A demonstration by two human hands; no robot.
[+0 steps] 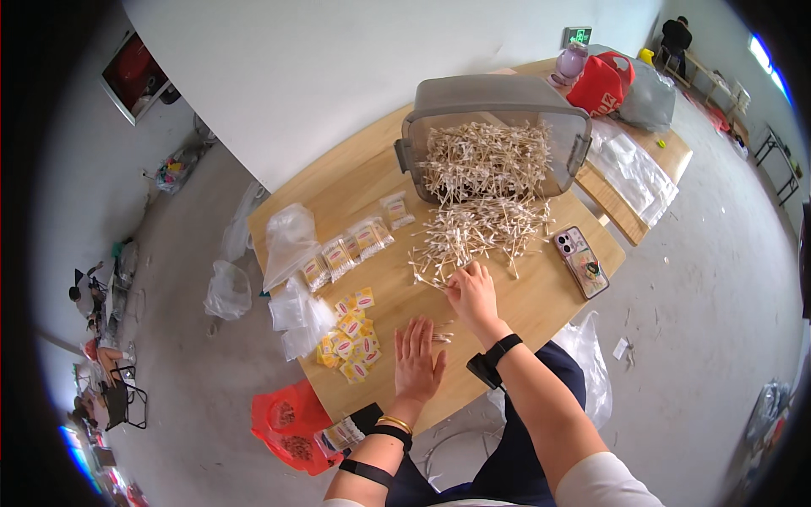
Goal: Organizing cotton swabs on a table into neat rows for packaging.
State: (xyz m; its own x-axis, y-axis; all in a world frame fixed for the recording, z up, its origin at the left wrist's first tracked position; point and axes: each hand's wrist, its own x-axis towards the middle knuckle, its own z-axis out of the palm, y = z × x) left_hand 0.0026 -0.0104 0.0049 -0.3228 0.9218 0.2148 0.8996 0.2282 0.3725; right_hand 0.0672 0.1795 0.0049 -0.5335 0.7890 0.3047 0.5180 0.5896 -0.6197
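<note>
A big heap of cotton swabs [486, 232] spills from a grey translucent plastic bin [498, 95] lying on its side on the wooden table. At the heap's near edge my right hand [473, 297] is closed in a pinch on cotton swabs; how many is hidden. My left hand [414, 362] lies flat, fingers stretched out, on the table nearer to me. A small bunch of swabs [442, 337] pokes out beside its fingers, partly covered. Left of that hand is a pile of small yellow-and-white cards [351, 342].
Filled swab packets [355, 242] stand in a row behind the cards, near clear plastic bags [290, 241]. A phone [581, 262] lies at the right edge. A red bag [291, 427] hangs by the front left edge. Farther off are a red carrier bag [601, 84] and seated people.
</note>
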